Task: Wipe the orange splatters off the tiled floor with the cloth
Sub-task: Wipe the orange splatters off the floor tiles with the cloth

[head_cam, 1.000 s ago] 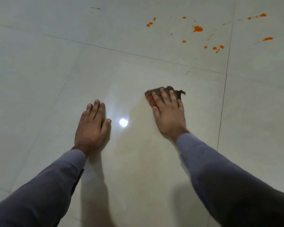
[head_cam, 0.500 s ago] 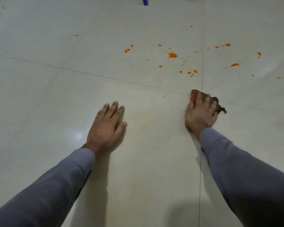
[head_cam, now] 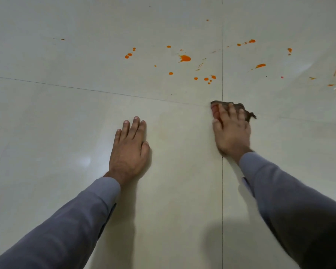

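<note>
At the crossing of the grout lines on the floor, the right hand lies on the cloth, pressing it flat to the tile. Its fingers are straight and slightly spread over the fabric, not curled round it; the hand is somewhat blurred, so the thumb's place cannot be told. The cloth is a small dark wad, showing only beyond the fingertips and at a frayed tail on its right side. The left hand rests flat on bare tile well to the left, fingers straight and close together, holding nothing; it appears to serve as a prop.

The splatters lie on the far tiles, beyond the cloth and not touching it. The largest blot is on the far-left tile; smaller drops sit nearest the cloth, just past the grout line; streaks run on toward the right edge of the view.

Assessment of handling: the cloth looks light, soft and limp, so it should bunch or fold if pushed by one edge. Pressure from a flat palm across its middle is the sound hold. The tile is glossy and likely slippery when wet, so the wad should glide easily. Risk: smearing the larger blot rather than lifting it. Little of the task appears done; many marks remain.
</note>
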